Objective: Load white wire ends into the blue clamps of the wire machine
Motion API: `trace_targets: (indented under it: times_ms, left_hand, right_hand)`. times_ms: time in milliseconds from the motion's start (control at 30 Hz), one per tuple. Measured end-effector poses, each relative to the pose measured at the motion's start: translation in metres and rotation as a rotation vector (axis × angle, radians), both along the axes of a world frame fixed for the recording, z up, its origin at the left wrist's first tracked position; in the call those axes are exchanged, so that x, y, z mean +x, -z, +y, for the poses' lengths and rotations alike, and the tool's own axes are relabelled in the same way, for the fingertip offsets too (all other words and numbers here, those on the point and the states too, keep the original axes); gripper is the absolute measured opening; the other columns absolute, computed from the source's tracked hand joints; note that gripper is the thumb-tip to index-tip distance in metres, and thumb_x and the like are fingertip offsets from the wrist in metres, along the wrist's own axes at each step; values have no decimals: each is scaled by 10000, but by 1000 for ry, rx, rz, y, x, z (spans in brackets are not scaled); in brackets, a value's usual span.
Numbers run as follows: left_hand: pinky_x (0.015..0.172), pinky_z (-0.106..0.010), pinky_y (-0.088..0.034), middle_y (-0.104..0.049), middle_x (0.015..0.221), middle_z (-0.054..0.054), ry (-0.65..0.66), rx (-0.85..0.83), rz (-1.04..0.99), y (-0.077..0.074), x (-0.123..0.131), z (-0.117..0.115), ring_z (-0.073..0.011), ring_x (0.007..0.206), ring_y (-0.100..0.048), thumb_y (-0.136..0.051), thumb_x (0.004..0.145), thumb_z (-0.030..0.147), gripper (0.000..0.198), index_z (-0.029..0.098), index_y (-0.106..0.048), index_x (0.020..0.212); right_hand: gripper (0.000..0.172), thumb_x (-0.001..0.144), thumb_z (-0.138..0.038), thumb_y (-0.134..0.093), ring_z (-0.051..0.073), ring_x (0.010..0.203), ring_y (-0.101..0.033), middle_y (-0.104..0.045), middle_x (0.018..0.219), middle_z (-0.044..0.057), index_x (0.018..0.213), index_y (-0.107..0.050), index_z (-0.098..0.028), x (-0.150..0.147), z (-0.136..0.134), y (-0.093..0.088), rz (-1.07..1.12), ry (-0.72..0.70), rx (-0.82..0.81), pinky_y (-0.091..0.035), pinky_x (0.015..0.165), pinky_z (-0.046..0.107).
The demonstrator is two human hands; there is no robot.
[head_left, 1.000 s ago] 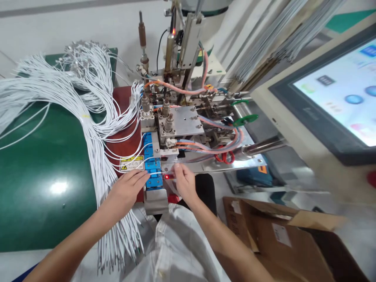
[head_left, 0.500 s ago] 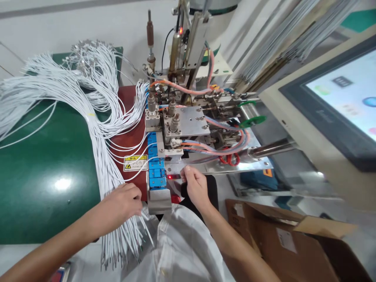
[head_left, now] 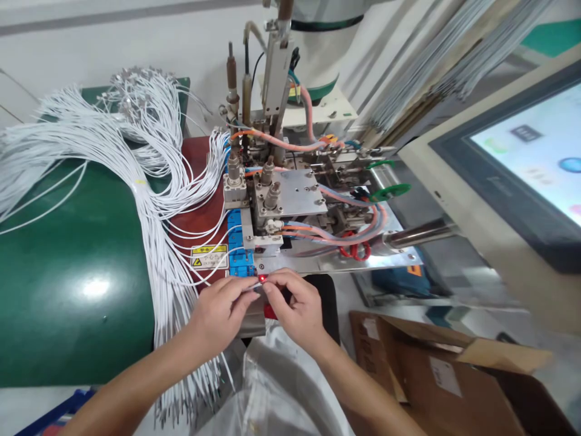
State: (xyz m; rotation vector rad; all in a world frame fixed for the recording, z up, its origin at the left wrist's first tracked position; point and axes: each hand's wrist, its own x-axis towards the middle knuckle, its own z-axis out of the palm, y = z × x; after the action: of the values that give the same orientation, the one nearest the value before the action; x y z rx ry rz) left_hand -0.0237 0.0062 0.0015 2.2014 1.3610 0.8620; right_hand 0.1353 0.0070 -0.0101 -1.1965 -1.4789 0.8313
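My left hand [head_left: 224, 312] is closed in a pinch on a thin white cable [head_left: 256, 285] just in front of the machine's blue clamp blocks [head_left: 238, 242]. Facing it, my right hand [head_left: 295, 307] has thumb and fingertips closed at the cable's tip, nearly touching the left fingertips. A small red light glows between the hands. Other white cables run from the blue blocks to a large bundle [head_left: 147, 230], whose loose ends hang over the table's near edge, partly behind my left forearm.
The metal machine [head_left: 297, 194] carries orange and clear tubes and a green-flanged spool [head_left: 390, 192]. A touch screen [head_left: 535, 157] juts in from the right. Below it stands an open cardboard box [head_left: 454, 387]. At left is a green table [head_left: 68, 290]; a warning label [head_left: 209, 257] lies beside the blocks.
My left hand has moved right from the bundle with a cable in its fingers, and my right hand has shifted slightly left and down to meet it. The machine's upright rear parts have shifted left.
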Motion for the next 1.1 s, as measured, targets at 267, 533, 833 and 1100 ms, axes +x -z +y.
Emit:
trace_targets:
  times_ms: [267,533,833,1100]
  left_hand:
    - [673,-228,-522,-719,824,-18,-129,-197,-135,5,7,-3,-133,703,-660,-512,856,240,166,201,-669,893]
    - [625,-219,-477,-627,661,2,-177,-446,-264,4,8,-4,-117,615,-586,-440,885,290,212,172,-612,843]
    - [642,-215,-463,-625,716,-4,-212,-464,-299,6,8,-4,-119,654,-573,-443,878,299,198,173,-593,847]
    - [566,-199,-454,-616,643,14,-178,-510,-235,9,6,-5,-106,564,-564,-464,859,285,182,184,-611,827]
  right_hand:
    - [108,768,-141,-564,142,629,-603,-651,696,30,738,-655,-191,-2,2,1,81,8,-50,-482,581,258]
    - [103,776,-145,-572,148,680,-602,-642,729,38,739,-651,-199,-9,5,5,133,-4,-40,-489,625,272]
    - [103,793,-182,-541,141,657,-580,-607,718,26,727,-620,-192,-21,3,11,217,14,-110,-484,607,269]
    - [111,750,-160,-559,139,621,-558,-600,638,11,653,-597,-198,-8,10,0,-97,-12,-19,-462,609,273]
